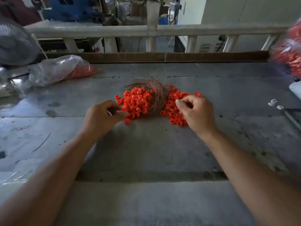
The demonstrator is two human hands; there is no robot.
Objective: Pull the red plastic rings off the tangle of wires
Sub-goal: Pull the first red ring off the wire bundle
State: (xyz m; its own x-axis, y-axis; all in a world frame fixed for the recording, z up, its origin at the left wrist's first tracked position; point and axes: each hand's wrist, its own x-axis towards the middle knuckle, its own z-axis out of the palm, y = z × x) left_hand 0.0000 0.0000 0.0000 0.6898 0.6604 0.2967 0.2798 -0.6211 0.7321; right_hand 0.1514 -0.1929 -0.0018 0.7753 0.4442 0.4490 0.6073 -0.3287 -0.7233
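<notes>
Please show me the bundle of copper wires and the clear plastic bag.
Bundle of thin copper wires (pixel 156 88): head view, on the arched strands.
Clear plastic bag (pixel 55 69): head view, on its crumpled middle.

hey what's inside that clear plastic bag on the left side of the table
The clear plastic bag holds red plastic rings, bunched at its right end. The crumpled, glaring plastic hides the rest, so how many there are, or anything else inside, cannot be seen.

left hand (pixel 104 115): bare | right hand (pixel 196 111): bare | forearms: bare, sleeveless in view
</notes>
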